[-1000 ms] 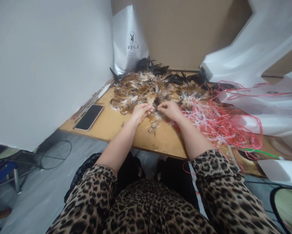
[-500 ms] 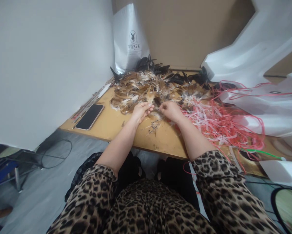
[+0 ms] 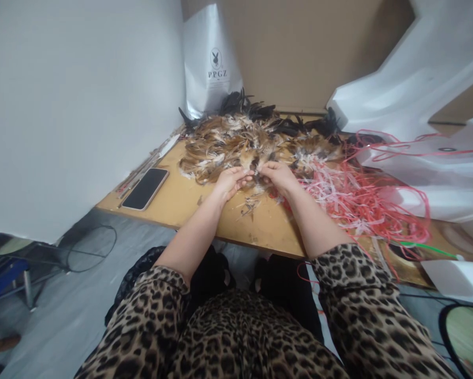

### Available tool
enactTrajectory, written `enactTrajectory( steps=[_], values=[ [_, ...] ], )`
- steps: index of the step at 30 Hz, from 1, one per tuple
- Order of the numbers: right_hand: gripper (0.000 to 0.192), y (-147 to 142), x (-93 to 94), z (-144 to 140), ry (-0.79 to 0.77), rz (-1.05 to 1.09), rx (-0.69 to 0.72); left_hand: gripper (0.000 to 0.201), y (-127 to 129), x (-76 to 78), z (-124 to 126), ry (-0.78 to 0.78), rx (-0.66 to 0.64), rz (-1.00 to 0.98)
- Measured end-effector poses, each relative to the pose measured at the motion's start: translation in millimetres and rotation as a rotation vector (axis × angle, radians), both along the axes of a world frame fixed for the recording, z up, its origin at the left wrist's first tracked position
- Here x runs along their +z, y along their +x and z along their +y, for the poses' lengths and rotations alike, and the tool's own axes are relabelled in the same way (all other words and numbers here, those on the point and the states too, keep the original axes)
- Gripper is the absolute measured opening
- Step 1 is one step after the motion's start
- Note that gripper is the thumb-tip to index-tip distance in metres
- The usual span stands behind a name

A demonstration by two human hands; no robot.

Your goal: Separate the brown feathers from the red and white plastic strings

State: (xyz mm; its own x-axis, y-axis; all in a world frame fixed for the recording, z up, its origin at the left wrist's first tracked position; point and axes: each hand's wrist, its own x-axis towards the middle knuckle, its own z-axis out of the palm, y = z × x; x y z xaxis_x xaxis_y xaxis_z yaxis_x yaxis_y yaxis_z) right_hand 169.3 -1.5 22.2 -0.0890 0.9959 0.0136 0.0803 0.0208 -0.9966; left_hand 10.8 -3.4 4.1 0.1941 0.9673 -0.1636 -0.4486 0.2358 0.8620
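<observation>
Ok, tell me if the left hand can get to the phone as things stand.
Probably yes: the phone lies face up on bare table left of the left hand, with nothing between them, though that hand is pinching feathers.

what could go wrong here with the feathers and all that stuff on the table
1. The hands, left and right, pinch feathers at the edge of a loose pile; a tug could scatter more onto the table.
2. The red strings lie tangled right beside the right hand and may snag with the feathers.
3. The phone sits near the table's front edge; a sweeping arm could knock it off.
</observation>
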Motion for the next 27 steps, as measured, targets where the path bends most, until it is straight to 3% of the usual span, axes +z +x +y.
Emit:
enactTrajectory(
  steps=[5, 12, 21, 27],
  values=[
    [0.030, -0.2, 0.2, 0.7, 0.041, 0.000, -0.012, 0.007, -0.6, 3.3, -0.5, -0.020, 0.002, -0.035],
    [0.022, 0.9, -9.1, 9.3, 0.210, -0.183, -0.163, 0.003, -1.8, 2.3, 2.3, 0.006, 0.071, -0.058],
    [0.016, -3.6, 0.5, -0.1, 0.206, -0.196, -0.092, 0.002, -0.1, 6.6, -4.4, -0.026, -0.020, -0.015],
    [0.012, -3.5, -0.4, -0.7, 0.323, -0.335, -0.016, 0.005, -1.4, 3.7, -2.9, -0.069, -0.077, 0.007]
  ],
)
